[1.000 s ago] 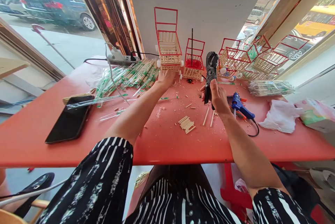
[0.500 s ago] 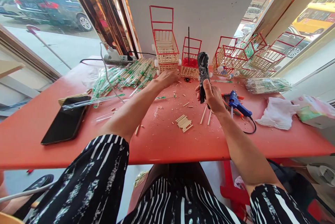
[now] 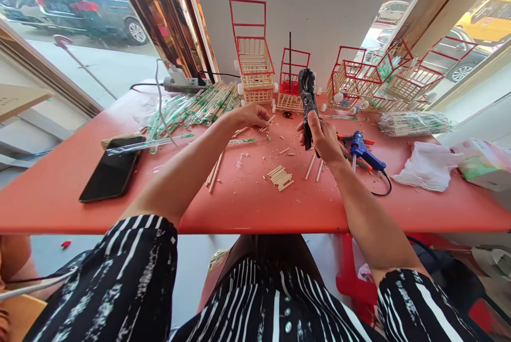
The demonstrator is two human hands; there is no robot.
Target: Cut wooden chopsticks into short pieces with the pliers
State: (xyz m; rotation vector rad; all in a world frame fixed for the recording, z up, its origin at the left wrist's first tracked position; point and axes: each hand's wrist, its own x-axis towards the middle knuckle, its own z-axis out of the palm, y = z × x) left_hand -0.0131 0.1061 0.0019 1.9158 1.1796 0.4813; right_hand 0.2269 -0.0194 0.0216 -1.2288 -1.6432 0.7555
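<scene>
My left hand (image 3: 255,115) reaches over the table below the tall cart, fingers pinched on a short wooden stick (image 3: 272,118). Wood crumbs and small cut bits lie around its fingertips. In my right hand (image 3: 325,139), black hand cutters (image 3: 307,97) are gripped by the handles, head pointing up. A small pile of short cut sticks (image 3: 280,178) rests on the table between my forearms. Two longer sticks (image 3: 310,167) lie beside my right wrist. Under my left forearm are more long sticks (image 3: 216,172).
Small stick-built carts with red trim (image 3: 255,70) stand along the back. Wrapped chopsticks (image 3: 211,105) heap at back left, near a power strip (image 3: 186,84) and phone (image 3: 112,171). At right are a blue glue gun (image 3: 365,153), white cloth (image 3: 427,166) and chopstick bundle (image 3: 413,122).
My left hand has drawn back slightly from the tall cart's base, and a stick now shows at its fingertips. The right hand still holds the cutters, and the view has shifted a little.
</scene>
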